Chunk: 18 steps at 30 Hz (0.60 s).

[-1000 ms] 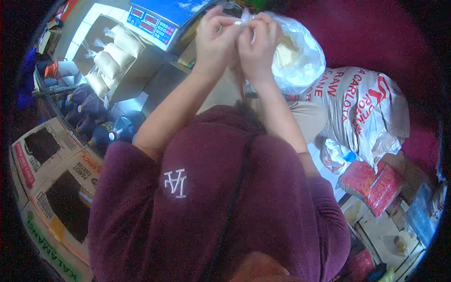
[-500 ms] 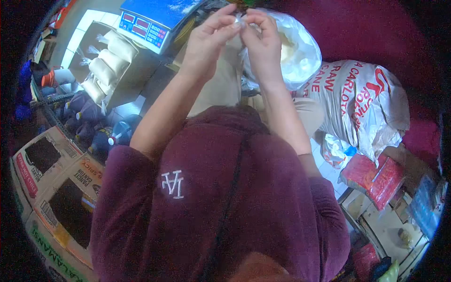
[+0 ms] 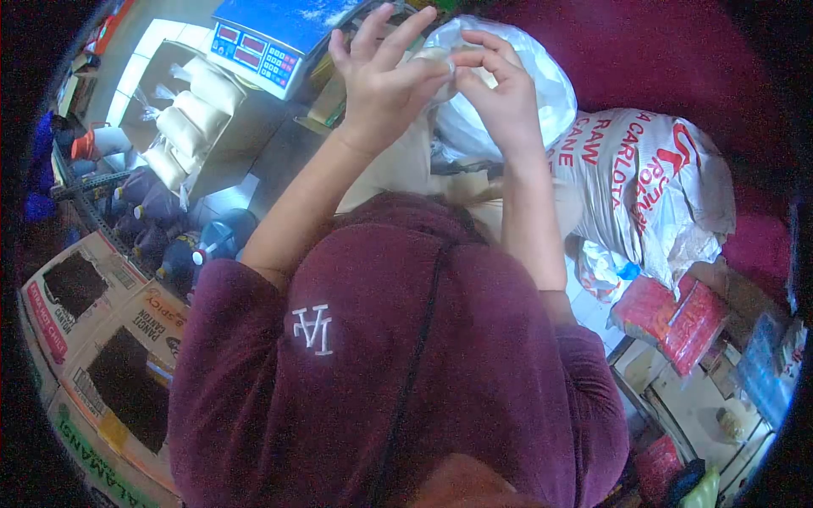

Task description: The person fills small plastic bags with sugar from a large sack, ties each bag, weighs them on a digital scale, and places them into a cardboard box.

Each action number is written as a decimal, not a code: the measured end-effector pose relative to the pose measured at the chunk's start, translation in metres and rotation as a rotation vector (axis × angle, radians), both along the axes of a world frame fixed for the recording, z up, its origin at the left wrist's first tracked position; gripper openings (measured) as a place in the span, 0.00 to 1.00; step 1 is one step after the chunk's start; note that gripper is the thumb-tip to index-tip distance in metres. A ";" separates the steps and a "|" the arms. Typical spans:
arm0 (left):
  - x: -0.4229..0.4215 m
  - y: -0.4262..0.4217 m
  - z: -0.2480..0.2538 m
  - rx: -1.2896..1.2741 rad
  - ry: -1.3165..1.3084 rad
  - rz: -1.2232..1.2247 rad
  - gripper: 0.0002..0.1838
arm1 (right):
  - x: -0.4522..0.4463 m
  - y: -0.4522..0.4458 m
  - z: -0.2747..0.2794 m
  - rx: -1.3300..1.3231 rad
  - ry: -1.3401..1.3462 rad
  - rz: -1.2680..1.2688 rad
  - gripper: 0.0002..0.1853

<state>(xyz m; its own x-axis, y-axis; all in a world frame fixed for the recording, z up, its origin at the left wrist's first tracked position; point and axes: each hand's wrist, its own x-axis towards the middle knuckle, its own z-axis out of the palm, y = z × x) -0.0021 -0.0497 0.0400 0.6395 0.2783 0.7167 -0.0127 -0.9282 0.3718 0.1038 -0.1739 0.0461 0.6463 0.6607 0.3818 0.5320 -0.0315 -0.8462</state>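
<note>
My left hand (image 3: 381, 80) is raised at the top centre, thumb and index finger pinched together and the other fingers spread. Close beside it, my right hand (image 3: 504, 97) also pinches with thumb and fingertips. Between the two sets of fingertips is a small bit of clear plastic bag (image 3: 438, 57); most of it is hidden by the fingers. Just behind my right hand sits a large white plastic bag (image 3: 546, 80), its mouth open.
A blue-topped digital scale (image 3: 258, 51) stands upper left. Beside it, a cardboard box (image 3: 224, 140) holds several filled clear bags (image 3: 203, 97). To the right lies a printed sugar sack (image 3: 652, 186), with a red pack (image 3: 669, 317) below. Cartons (image 3: 102, 288) and dark jugs (image 3: 161, 199) line the left.
Both hands have shifted slightly right and down, still pinching the plastic. The left hand's outer fingers have spread apart, and the right hand has turned more upright.
</note>
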 end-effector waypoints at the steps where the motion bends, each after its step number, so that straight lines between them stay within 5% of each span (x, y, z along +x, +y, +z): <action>1: -0.001 0.000 -0.001 0.006 0.012 0.001 0.07 | 0.001 -0.001 0.002 -0.017 -0.017 0.017 0.08; 9: -0.003 0.003 -0.014 -0.142 0.013 0.024 0.08 | -0.005 0.017 -0.010 -0.026 -0.105 -0.018 0.07; 11: 0.003 0.001 -0.018 -1.481 -0.184 -0.422 0.07 | -0.012 0.025 -0.014 0.060 -0.241 -0.153 0.09; 12: 0.003 0.003 -0.019 -1.483 -0.184 -0.422 0.07 | -0.014 0.028 -0.014 0.059 -0.240 -0.153 0.09; 14: 0.002 0.011 -0.011 -1.698 -0.194 -0.474 0.08 | -0.017 0.034 -0.005 0.099 -0.654 -0.226 0.07; 18: -0.003 0.023 -0.002 -1.675 -0.115 -0.516 0.08 | -0.007 0.036 -0.002 0.240 -0.710 -0.036 0.10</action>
<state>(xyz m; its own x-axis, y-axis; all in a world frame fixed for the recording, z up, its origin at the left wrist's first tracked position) -0.0054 -0.0263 0.0379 0.8633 0.5011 -0.0601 -0.2488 0.5262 0.8132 0.0967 -0.1377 0.0438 0.2107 0.4897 0.8461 0.9546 0.0831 -0.2859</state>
